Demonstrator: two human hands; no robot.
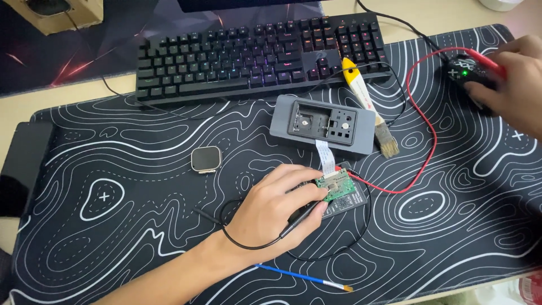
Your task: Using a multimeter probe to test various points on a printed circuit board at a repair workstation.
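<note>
My left hand (276,206) grips a black test probe (299,217) and rests its tip by a small green circuit board (336,189), which lies on a dark pad. A white ribbon cable (324,156) joins the board to a grey device housing (322,124) lying open face up. My right hand (511,79) lies over a black meter (468,70) with a green light at the far right. A red lead (420,113) runs from the meter to the board; a black lead (339,248) loops from the probe.
A black keyboard (259,53) stands behind the housing. A yellow-handled brush (367,104) lies beside it. A small square watch body (205,159) sits left of centre. A thin blue paintbrush (299,277) lies near the desk mat's (113,197) front edge.
</note>
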